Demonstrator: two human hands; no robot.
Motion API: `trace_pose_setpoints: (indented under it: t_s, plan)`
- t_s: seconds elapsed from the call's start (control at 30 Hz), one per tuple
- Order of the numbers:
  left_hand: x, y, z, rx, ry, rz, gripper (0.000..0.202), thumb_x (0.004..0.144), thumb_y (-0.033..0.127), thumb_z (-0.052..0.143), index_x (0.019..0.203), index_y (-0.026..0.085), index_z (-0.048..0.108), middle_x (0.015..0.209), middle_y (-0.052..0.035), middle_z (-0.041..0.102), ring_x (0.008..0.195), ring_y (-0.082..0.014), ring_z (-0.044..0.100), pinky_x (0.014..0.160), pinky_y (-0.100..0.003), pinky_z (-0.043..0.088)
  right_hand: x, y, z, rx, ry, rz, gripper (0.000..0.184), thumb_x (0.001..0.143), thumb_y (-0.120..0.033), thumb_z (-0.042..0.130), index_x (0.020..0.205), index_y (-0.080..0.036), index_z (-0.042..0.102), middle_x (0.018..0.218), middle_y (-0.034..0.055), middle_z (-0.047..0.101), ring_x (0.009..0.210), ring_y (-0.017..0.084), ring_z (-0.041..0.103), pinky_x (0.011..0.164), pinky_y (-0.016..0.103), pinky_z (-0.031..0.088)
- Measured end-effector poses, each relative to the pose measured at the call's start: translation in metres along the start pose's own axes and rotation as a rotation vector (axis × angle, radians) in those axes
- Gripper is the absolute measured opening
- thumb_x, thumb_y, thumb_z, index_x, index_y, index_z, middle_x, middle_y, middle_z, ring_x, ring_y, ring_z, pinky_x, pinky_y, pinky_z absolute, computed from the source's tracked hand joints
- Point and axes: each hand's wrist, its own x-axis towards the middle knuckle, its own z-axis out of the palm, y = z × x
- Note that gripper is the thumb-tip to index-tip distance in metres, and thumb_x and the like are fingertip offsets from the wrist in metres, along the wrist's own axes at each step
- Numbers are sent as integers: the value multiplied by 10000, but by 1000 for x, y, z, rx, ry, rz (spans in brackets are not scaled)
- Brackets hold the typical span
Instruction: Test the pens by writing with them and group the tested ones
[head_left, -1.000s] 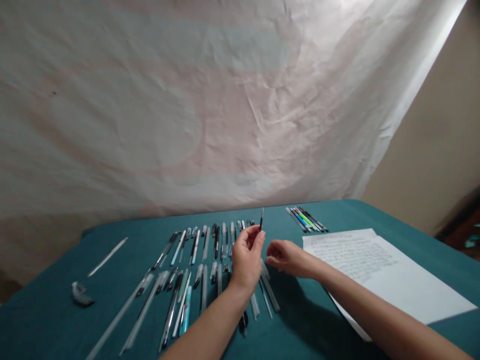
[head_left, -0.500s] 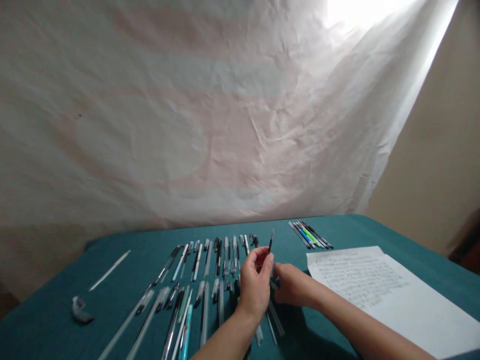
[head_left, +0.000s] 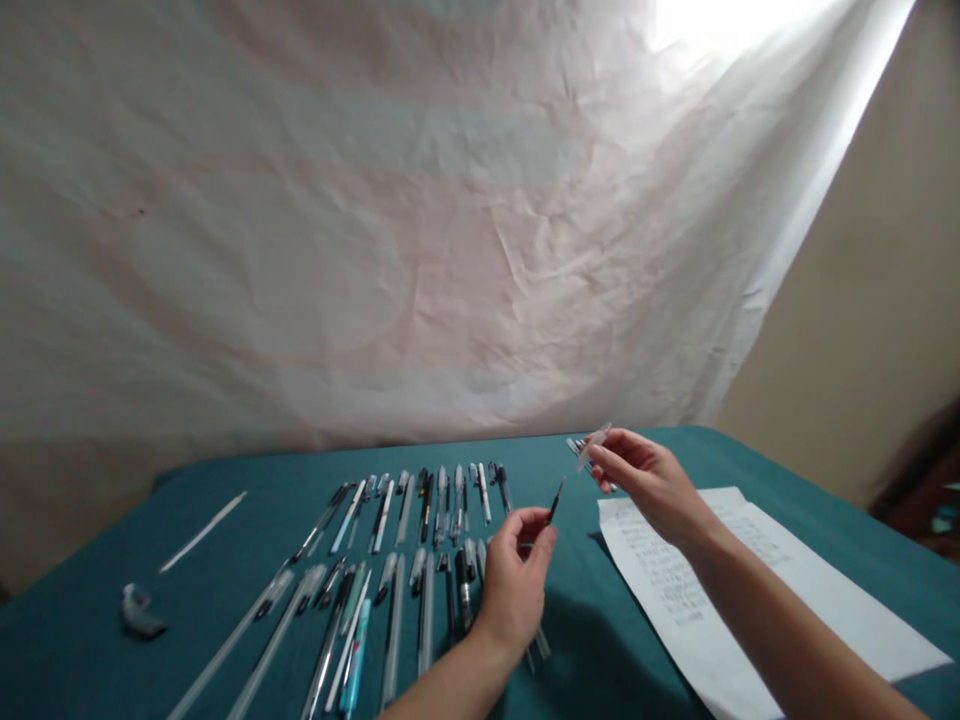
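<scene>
My left hand [head_left: 517, 585] is raised over the near rows of pens, thumb and fingers pinched on a slim dark pen refill [head_left: 556, 500] whose pointed tip slants up to the right. The refill's lower end is hidden in the hand. Farther right and higher, my right hand [head_left: 651, 482] pinches a short translucent pen cap [head_left: 595, 447], held tilted above the far side of the table. A gap separates the cap from the refill's tip. Beneath my left hand lie clear tube ends [head_left: 538, 648], partly covered by it.
Two rows of pens, clear barrels and caps lie across the green cloth, including a turquoise pen [head_left: 355, 660]. A thin white stick [head_left: 202, 532] and a crumpled grey item [head_left: 141, 612] lie at left. Handwritten paper [head_left: 806, 590] is at right; a pen bundle is half hidden behind my right hand.
My right hand has risen from beside my left hand and moved away to the right, bringing the pen cap into view. The refill in my left hand now leans more to the right.
</scene>
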Motion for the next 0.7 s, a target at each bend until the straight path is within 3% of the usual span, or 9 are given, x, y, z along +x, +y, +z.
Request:
trace_pose_setpoints:
  t_s: [0.3,0.7]
  plan:
    - [-1,1,1,16,-14,24,233,792,328,553,948,163,609,915,-78,650,841,-189,589,744,-288,433,-4,11,12,-35,-133,25,290,742,-413,614,860,-152,566,698,8,545,569,95,507,474,213,419]
    - [0,0,1,-89,-40,-11,265,760,322,597,954,145,627,939,-99,661,877,-209,596,799,-321,447,-7,6,14,9,-258,111,296,712,-411,642,803,-148,542,723,15,551,615,109,543,500,219,458]
